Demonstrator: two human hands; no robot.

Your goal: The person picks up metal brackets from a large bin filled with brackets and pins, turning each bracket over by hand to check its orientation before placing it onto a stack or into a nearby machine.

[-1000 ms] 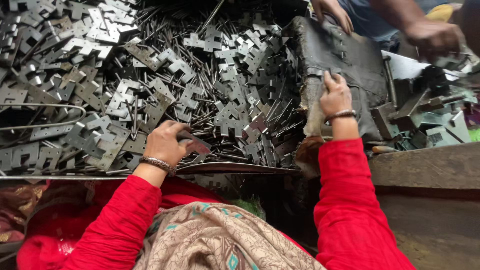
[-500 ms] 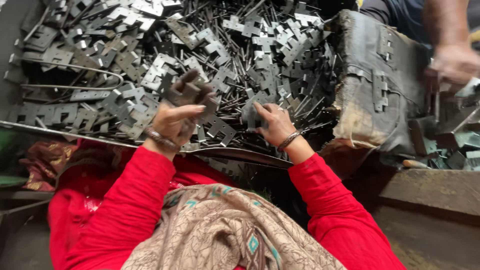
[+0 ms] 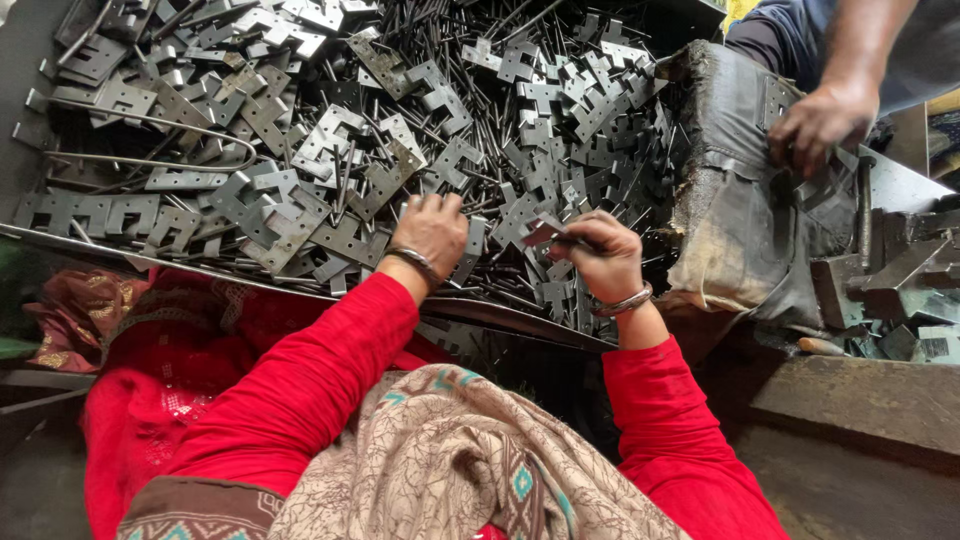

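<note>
Your right hand (image 3: 600,255) pinches a small flat metal plate (image 3: 545,232) between its fingertips, just above the heap. Your left hand (image 3: 432,230) lies curled on the pile of plates and pins (image 3: 330,150), closed on nothing visible. Nearly all of the heap remains unsorted. Beyond your right grip, a co-worker's hand (image 3: 820,120) rests on a worn block (image 3: 745,190).

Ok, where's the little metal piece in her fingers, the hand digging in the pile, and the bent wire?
metal piece (image 3: 545,232), head view, flat face.
left hand (image 3: 432,230), head view, back of hand.
bent wire (image 3: 205,131), head view, curved stretch.
</note>
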